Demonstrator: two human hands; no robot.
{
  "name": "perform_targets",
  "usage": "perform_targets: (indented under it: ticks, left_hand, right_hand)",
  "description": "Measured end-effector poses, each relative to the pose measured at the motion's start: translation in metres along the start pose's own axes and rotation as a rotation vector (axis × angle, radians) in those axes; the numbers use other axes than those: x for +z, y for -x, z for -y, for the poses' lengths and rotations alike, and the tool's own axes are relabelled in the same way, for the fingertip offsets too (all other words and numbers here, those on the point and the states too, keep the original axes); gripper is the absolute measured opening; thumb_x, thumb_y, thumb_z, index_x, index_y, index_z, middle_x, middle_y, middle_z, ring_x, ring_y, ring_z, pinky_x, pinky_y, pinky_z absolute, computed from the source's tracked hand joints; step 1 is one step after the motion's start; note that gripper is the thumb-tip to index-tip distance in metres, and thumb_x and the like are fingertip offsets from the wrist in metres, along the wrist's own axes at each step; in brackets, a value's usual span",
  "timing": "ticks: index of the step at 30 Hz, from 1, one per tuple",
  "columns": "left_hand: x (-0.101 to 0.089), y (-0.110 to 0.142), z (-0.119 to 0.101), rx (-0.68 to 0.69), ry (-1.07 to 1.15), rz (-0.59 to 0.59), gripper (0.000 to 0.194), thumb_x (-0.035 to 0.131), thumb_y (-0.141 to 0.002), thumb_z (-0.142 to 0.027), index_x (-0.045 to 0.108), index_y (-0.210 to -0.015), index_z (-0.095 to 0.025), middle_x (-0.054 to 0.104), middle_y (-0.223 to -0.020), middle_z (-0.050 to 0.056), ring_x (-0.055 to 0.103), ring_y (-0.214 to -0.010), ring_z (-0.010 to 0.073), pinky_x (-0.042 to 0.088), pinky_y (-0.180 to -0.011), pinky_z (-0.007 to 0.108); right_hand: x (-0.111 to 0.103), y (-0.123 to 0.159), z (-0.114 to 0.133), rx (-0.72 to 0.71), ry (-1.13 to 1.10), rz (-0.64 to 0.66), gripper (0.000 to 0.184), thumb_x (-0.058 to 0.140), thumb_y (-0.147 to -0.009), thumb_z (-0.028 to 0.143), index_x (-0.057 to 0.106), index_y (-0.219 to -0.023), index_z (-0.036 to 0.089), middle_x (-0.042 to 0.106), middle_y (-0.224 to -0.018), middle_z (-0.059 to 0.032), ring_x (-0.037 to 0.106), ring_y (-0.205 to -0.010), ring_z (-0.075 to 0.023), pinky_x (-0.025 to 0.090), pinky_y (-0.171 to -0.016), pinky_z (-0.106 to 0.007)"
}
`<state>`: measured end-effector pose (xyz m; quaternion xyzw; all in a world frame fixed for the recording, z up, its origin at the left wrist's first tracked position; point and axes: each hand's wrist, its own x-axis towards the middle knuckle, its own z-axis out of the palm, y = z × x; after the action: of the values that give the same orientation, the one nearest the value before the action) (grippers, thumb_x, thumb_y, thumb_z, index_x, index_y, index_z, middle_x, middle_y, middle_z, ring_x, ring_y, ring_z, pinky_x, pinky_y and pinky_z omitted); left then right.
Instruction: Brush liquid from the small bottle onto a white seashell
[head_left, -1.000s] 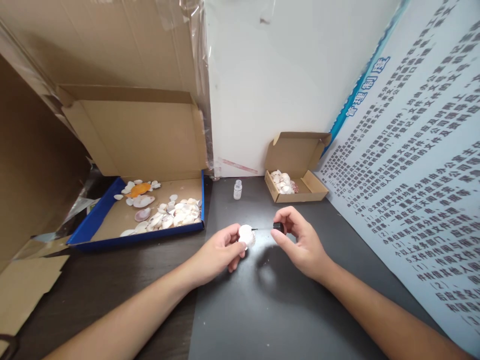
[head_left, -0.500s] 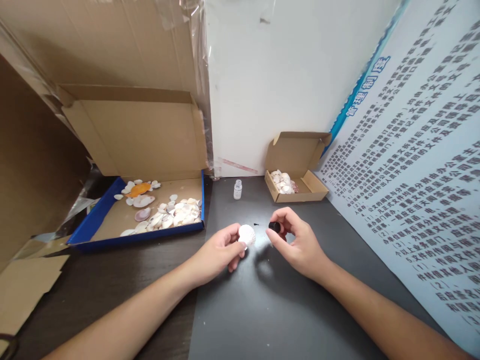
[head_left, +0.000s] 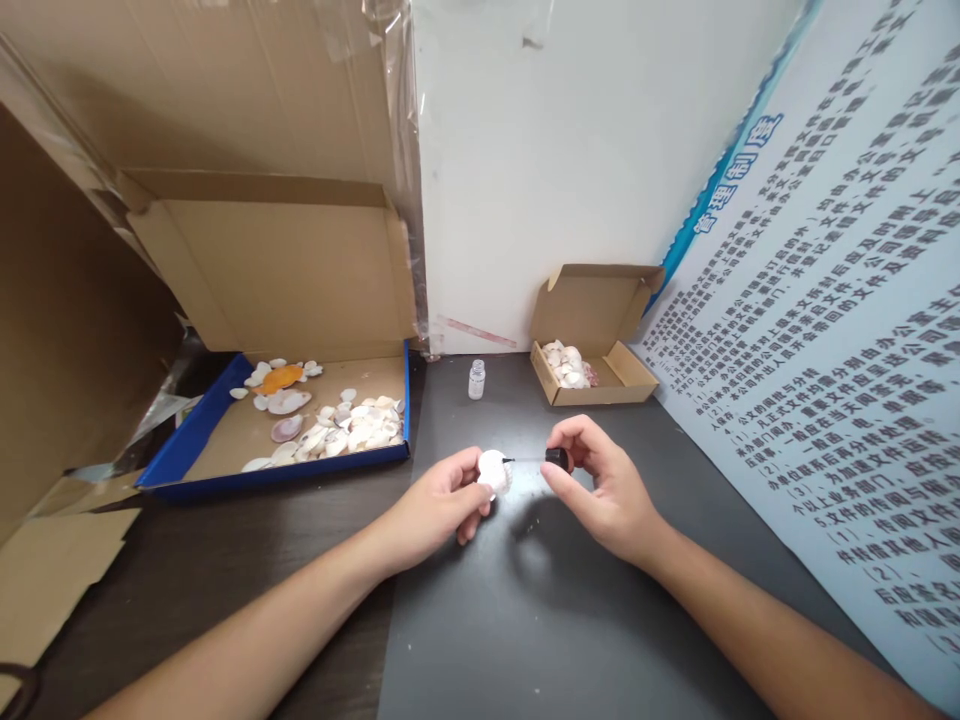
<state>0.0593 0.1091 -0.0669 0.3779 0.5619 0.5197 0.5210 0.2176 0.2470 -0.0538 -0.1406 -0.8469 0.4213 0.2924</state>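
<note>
Pinched between the thumb and fingers of my left hand (head_left: 446, 495) is a white ribbed seashell (head_left: 493, 473), held above the grey mat. My right hand (head_left: 596, 475) grips the black cap of a brush applicator (head_left: 556, 459). A thin stem runs left from the cap, and its dark tip lies over the shell's upper right part; whether it touches I cannot tell. Behind the hands, a small clear glass bottle (head_left: 476, 380) with a white label stands upright and uncapped on the mat.
At the left, a blue-sided cardboard box (head_left: 274, 482) with its lid up holds several shells and an orange shell (head_left: 282, 379). A smaller brown box (head_left: 600, 394) of shells stands at the back right. A white panel and a printed board rise behind and to the right.
The applicator has turned and its tip has come over the shell, while my right hand has shifted slightly right. My left hand and the shell have barely moved.
</note>
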Motion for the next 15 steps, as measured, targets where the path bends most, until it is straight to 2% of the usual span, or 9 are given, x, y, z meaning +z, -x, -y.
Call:
perform_targets:
  ticks: [7,12,15]
  left_hand:
    - [-0.0012,-0.0002,0.0003,-0.008,0.011,0.004,0.013,0.054,-0.079,-0.028,0.046,-0.082,-0.018,0.050,-0.068,-0.005,0.044,-0.046,0.0047,0.038,-0.046,0.020]
    - [-0.0003,0.0009,-0.0012,-0.007,0.004,-0.003,0.015,0.056,-0.079,-0.030,0.046,-0.082,-0.018,0.050,-0.067,-0.006,0.044,-0.046,0.0045,0.036,-0.046,0.019]
    - [0.0003,0.0011,-0.0017,-0.010,0.006,-0.002,0.015,0.056,-0.079,-0.030,0.047,-0.082,-0.018,0.050,-0.068,-0.006,0.044,-0.046,0.0044,0.037,-0.046,0.020]
  right_hand:
    - [-0.0007,-0.0011,0.0001,0.007,0.030,-0.061,0.012,0.059,-0.086,0.023,0.049,-0.092,0.022,0.047,-0.071,0.0034,0.046,-0.060,-0.0119,0.042,-0.058,-0.025]
    - [0.0005,-0.0002,0.0000,-0.006,-0.059,0.052,0.012,0.059,-0.087,0.025,0.049,-0.093,0.022,0.049,-0.076,0.0023,0.048,-0.062,-0.0115,0.042,-0.058,-0.025]
    - [0.0007,-0.0002,-0.0003,0.026,-0.011,0.015,0.013,0.060,-0.086,0.025,0.049,-0.094,0.022,0.047,-0.072,0.0032,0.047,-0.061,-0.0119,0.042,-0.059,-0.025]
